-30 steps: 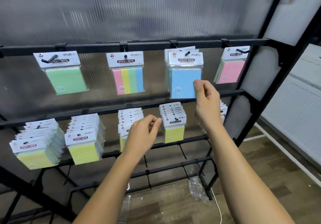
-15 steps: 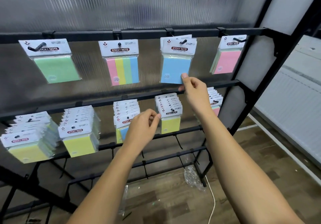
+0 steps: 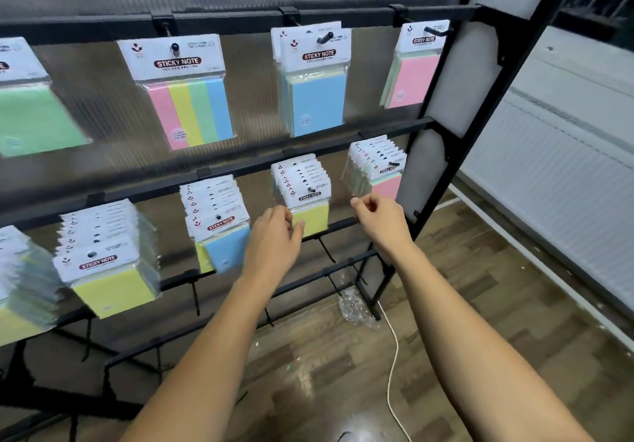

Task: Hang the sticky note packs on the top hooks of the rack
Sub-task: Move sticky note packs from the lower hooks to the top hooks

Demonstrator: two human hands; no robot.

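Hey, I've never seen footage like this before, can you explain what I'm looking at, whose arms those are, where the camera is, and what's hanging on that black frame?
This is one view from a camera worn on a person's head, looking forward and down, so the two bare arms are the wearer's own. In front is a black metal rack with rows of hooks. The top row holds packs of sticky notes: a striped pack, a blue pack and a pink pack. The lower row holds thicker bunches of packs. The left hand reaches at the yellow packs; the right hand is by the lower pink packs. Whether either hand actually grips a pack cannot be told here.
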